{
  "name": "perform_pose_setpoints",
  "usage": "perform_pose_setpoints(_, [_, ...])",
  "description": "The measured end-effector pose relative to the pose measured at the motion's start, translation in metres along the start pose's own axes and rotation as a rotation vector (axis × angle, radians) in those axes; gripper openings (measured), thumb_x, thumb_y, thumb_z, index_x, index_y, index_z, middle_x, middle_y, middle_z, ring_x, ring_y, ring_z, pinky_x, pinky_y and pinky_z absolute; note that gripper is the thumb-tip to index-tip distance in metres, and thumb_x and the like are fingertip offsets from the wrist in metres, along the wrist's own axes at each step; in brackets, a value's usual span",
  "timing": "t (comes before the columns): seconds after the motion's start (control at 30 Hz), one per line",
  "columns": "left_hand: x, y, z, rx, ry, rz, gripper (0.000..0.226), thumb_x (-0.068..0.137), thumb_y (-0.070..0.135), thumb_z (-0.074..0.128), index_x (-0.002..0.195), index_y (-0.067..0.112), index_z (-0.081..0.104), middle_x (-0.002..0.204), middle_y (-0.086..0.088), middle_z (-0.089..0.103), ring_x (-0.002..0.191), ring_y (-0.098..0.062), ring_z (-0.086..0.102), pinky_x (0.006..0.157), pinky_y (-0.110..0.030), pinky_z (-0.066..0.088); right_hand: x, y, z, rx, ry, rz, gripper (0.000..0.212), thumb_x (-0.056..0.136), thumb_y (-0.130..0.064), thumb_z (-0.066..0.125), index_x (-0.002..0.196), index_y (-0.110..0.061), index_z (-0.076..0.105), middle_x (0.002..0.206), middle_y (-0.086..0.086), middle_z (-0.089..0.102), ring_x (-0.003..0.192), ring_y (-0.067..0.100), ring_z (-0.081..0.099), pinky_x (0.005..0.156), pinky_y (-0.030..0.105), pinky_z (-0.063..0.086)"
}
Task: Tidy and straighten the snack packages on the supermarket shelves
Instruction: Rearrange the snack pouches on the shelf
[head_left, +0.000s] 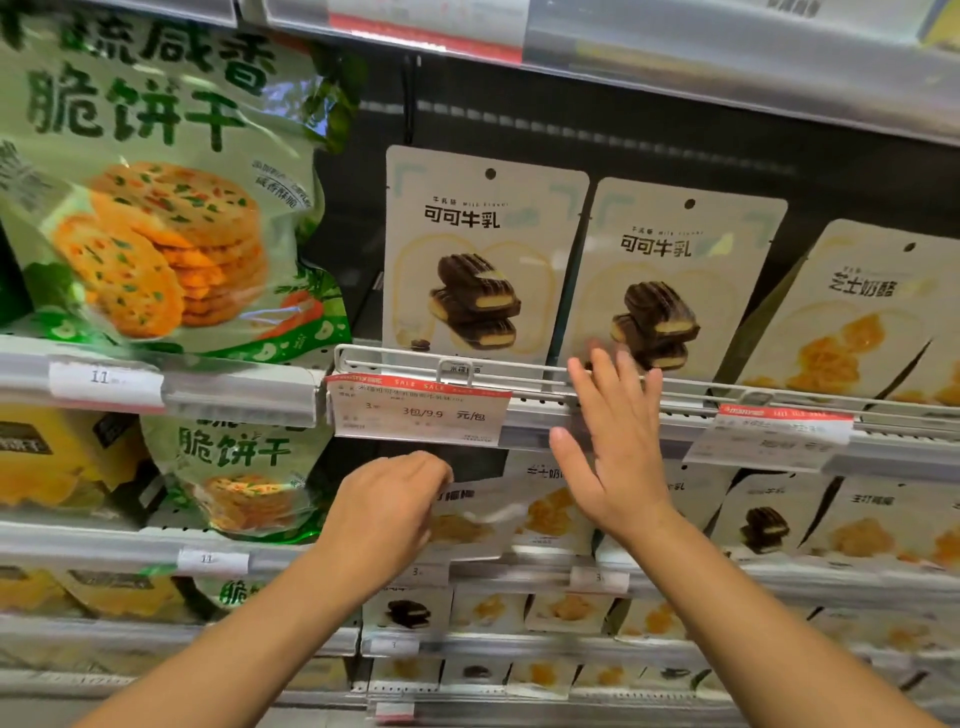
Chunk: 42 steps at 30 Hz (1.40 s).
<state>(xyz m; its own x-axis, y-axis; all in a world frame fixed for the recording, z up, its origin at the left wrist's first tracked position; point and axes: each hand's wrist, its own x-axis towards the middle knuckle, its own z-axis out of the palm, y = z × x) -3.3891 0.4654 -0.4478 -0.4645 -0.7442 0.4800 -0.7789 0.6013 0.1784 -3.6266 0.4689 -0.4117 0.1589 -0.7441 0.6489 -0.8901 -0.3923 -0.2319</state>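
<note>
A shop: stocked shelves of snack packages with price tags.

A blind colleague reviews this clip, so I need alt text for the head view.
A person's right hand, fingers straight, reaches toward a cocoa-milk biscuit pouch on a shelf, while the left hand curls onto a cheese snack pouch one shelf below. Green cracker bags stand to the left.

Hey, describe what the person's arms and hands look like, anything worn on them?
Both forearms are bare as far as the frame shows: no sleeves in view. The left hand and right hand wear no gloves, and no rings, watch or bracelets are visible on the sides facing the camera.
</note>
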Motion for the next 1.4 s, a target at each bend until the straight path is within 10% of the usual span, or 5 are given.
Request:
perform_pose_setpoints(0.13, [0.013,0.033,-0.015,-0.101,0.001,0.096,0.032,0.052,0.007,0.082,0.078,0.017,0.067,0.070,0.004,0.067,0.062,-0.020,0.065,0.054,-0.026,0.052,-0.043,-0.023,-0.014,0.125,-0.230,-0.082,0.051,0.090,-0.035,0.055,0.139,-0.022,0.047,0.155,-0.002,0.034,0.147,0.019,0.019,0.120,0.046,0.016])
perform_pose_setpoints(0.27, [0.017,0.075,0.000,-0.280,-0.085,0.146,0.022,0.063,0.007,0.077,0.080,0.017,0.068,0.073,0.004,0.069,0.067,-0.024,0.067,0.055,-0.030,0.054,-0.075,-0.019,-0.045,-0.054,-0.362,0.148,0.026,0.091,-0.039,0.053,0.107,-0.025,0.067,0.106,-0.010,0.067,0.103,0.010,0.058,0.091,0.037,0.048])
perform_pose_setpoints(0.83, [0.077,0.359,0.126,-0.347,-0.485,0.543,0.009,0.094,0.036,0.056,0.089,0.030,0.060,0.076,0.012,0.060,0.071,-0.010,0.055,0.065,-0.031,0.050,-0.328,0.142,-0.305,-0.412,-0.126,0.961,0.020,0.091,-0.028,0.063,0.073,-0.023,0.057,0.064,-0.012,0.051,0.064,0.016,0.047,0.051,0.027,0.030])
perform_pose_setpoints(1.17, [0.103,0.532,0.202,-0.412,-0.722,0.501,0.018,0.096,0.034,0.054,0.078,0.033,0.057,0.071,0.012,0.060,0.064,-0.004,0.055,0.055,-0.023,0.043,-0.413,0.230,-0.417,-0.434,-0.213,1.084,0.016,0.095,-0.035,0.055,0.094,-0.023,0.066,0.088,-0.001,0.066,0.082,0.020,0.058,0.069,0.030,0.044])
perform_pose_setpoints(1.4, [0.167,0.570,0.240,-0.470,-0.678,0.312,0.042,0.093,0.031,0.060,0.133,0.021,0.049,0.116,0.002,0.056,0.098,-0.014,0.059,0.076,-0.028,0.048,-0.419,0.301,-0.437,-0.362,-0.220,1.060,0.015,0.094,-0.032,0.056,0.085,-0.024,0.064,0.079,-0.002,0.065,0.074,0.020,0.058,0.067,0.035,0.049])
